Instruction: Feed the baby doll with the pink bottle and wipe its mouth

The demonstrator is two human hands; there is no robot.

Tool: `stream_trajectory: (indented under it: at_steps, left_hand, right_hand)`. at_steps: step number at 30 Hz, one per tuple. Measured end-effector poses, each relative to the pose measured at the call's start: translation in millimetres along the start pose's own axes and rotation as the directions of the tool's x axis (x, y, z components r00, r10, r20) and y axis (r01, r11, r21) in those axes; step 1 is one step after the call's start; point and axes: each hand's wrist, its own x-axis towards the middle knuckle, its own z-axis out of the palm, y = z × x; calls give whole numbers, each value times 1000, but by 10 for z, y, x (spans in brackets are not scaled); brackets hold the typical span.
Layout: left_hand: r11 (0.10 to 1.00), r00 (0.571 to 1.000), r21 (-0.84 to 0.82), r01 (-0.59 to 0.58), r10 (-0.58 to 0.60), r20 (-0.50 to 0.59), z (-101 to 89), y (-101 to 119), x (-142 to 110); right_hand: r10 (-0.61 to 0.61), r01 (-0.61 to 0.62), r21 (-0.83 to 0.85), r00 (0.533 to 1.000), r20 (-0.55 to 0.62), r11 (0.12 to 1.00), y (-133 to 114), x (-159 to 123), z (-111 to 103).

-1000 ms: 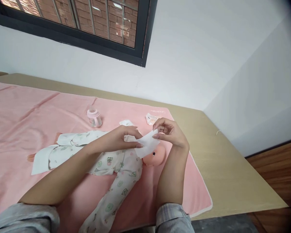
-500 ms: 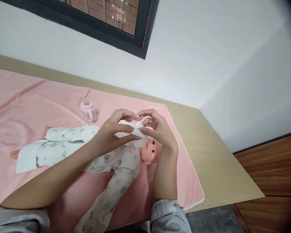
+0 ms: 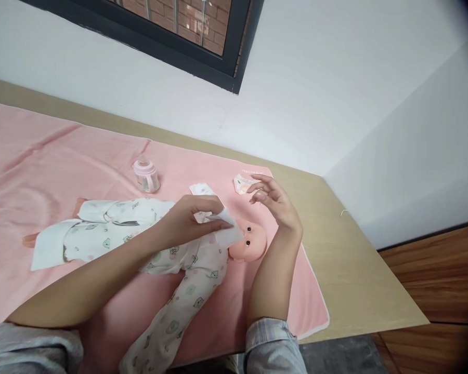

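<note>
A baby doll point(image 3: 253, 243) in white pyjamas point(image 3: 200, 259) with a green animal print lies on its back, head to the right. My left hand point(image 3: 197, 223) pinches a white wipe point(image 3: 228, 227) over the doll's neck and chin. The wipe hides the doll's mouth. My right hand point(image 3: 275, 200) is raised above the far side of the doll's head, fingers loosely curved and apart, holding nothing. Just beyond its fingertips sits a small white and orange packet point(image 3: 244, 183), partly covered by the fingers.
A pink baby bottle point(image 3: 146, 176) stands on the pink blanket point(image 3: 187, 166) beyond the doll's legs. The blanket covers much of the wooden table point(image 3: 335, 270). A white wall point(image 3: 296, 104) and dark-framed window point(image 3: 234, 62) rise behind.
My right hand has let go of the wipe and moved right, away from my left hand. The wipe now hangs from my left hand alone. The packet has come into sight.
</note>
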Motion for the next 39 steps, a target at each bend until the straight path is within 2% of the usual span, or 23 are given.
stream_trajectory:
  at_steps: [4,7,11,15,20,26,32,39]
  left_hand:
    - [983,970,118,138,-158,185,147,-121,22]
    - [968,946,168,186,-222,234,271,-194,32]
    - [965,951,205,164,-210,229,375,-248,23]
    - [961,959,248,125,-181,218,426,-279,-2]
    - [949,960,297,105,-174,217,478,-280,-30]
    - [932,959,357,62,-154,236,482,-265,-44]
    - [926,967,370,74,-158,201,377,-250,-21]
    - [919,964,391,48,-145,224,425,-328,-39]
  right_hand:
    - [102,-66,164,970,-221,984,426,-84,-351]
    - [204,-104,314,930,-306,944,783,-144,-506]
    - [316,-152,464,900,-301,873,1180,-181,-534]
    - [393,-214,534,886,-247,818,1446,-166,-463]
    - [394,-216,533,886,-245,818,1595,-132,-419]
    - [466,-273,536,844,-265,799,1667,-76,-401]
    - [470,-254,547,831,-299,797,1701,-57,-395]
    - [451,-223,552,833,-320,803,1740,-51,-382]
